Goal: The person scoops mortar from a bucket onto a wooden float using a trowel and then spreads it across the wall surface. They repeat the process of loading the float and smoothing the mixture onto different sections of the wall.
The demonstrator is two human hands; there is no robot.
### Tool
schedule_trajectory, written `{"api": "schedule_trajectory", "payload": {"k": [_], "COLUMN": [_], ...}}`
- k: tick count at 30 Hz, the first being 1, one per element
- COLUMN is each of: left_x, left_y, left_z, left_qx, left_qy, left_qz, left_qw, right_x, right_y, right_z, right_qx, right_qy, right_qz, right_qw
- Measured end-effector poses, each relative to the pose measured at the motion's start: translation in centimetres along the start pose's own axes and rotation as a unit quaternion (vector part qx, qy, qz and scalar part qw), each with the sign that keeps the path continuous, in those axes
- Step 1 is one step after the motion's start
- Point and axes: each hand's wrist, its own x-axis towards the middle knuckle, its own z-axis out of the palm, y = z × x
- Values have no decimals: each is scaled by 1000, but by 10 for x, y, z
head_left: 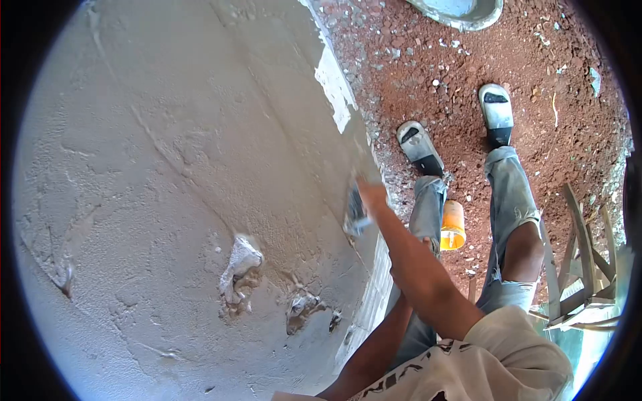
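My right hand point(372, 195) is closed around a plastering trowel point(356, 212). The trowel is blurred, and its blade lies against the wet grey plaster point(200, 134) close to the wall's edge. My right arm crosses in front of my left arm point(374, 344). My left hand point(426, 244) is by my knee, mostly hidden behind the right forearm, so its grip does not show. Lower on the plaster are a rough pale patch point(242, 260) and a darker hollow point(304, 311).
An orange bucket point(453, 226) sits between my legs on reddish soil point(461, 87). A mortar-stained basin point(468, 21) lies beyond my sandals point(497, 110). Wooden framing point(580, 267) stands at the right. Bare white strips point(332, 83) run along the plaster's edge.
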Motion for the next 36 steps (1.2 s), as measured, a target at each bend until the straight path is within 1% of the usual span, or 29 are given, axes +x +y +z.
{"api": "schedule_trajectory", "payload": {"k": [2,3,4,5,6,8,9,10,11,12,13,15,16,18,19,20,21,22,23,24,25,26,28,31,34,35,36], "left_x": [20,23,24,24,23,21,20,18,18,15,13,9,5,2,4,9,15,20,24,30,34,35,40,59,71,80,85], "left_y": [19,28,32,35,33,30,30,30,35,37,40,50,57,70,76,84,90,94,98,128,153,179,234,282,315,321,321], "left_z": [-17,-22,-25,-26,-29,-28,-26,-25,-24,-22,-21,-25,-30,-49,-58,-65,-74,-83,-93,-116,-138,-157,-176,-180,-179,-186,-185], "left_qx": [-14,-19,-20,-21,-20,-28,-34,-37,-41,-45,-46,-48,-46,-43,-45,-71,-117,-278,-420,-613,-734,-825,-859,-871,-919,-905,-921], "left_qy": [-114,-136,-135,-124,-100,-53,-34,-19,-4,10,20,39,52,86,103,105,90,14,-43,-109,-211,-300,-387,-438,-388,-422,-381], "left_qz": [-51,-63,-67,-71,-66,-56,-50,-42,-33,-24,-14,4,11,21,20,5,-16,-65,-136,-223,-189,-149,-29,38,33,28,16], "left_qw": [992,988,988,989,993,997,998,998,999,999,999,998,998,995,993,992,989,958,896,750,617,455,334,219,64,34,84], "right_x": [-6,-27,-46,-57,-67,-104,-113,-149,-173,-215,-253,-310,-317,-322,-324,-317,-311,-291,-273,-260,-250,-240,-227,-223,-229,-203,-193], "right_y": [52,38,22,-6,-47,-150,-186,-229,-251,-273,-286,-286,-259,-239,-243,-252,-262,-275,-288,-300,-309,-314,-320,-334,-352,-354,-360], "right_z": [-16,-25,-35,-30,-14,3,16,23,41,40,33,16,25,13,-7,-30,-54,-81,-108,-135,-158,-175,-203,-225,-233,-242,-243], "right_qx": [30,70,108,106,106,83,67,18,5,-29,-70,-126,-101,-90,-105,-94,-83,-38,9,39,69,88,128,109,88,92,54], "right_qy": [-9,-54,-96,-132,-170,-258,-302,-298,-302,-314,-344,-395,-400,-420,-435,-458,-475,-499,-519,-524,-530,-536,-546,-540,-504,-557,-519], "right_qz": [115,154,193,146,98,32,-18,-90,-163,-240,-288,-356,-428,-462,-427,-371,-313,-229,-141,-117,-92,-81,-55,-79,-36,24,-12], "right_qw": [993,984,970,975,975,962,951,950,939,918,891,837,804,776,786,803,818,835,843,843,840,836,826,831,858,825,853]}}
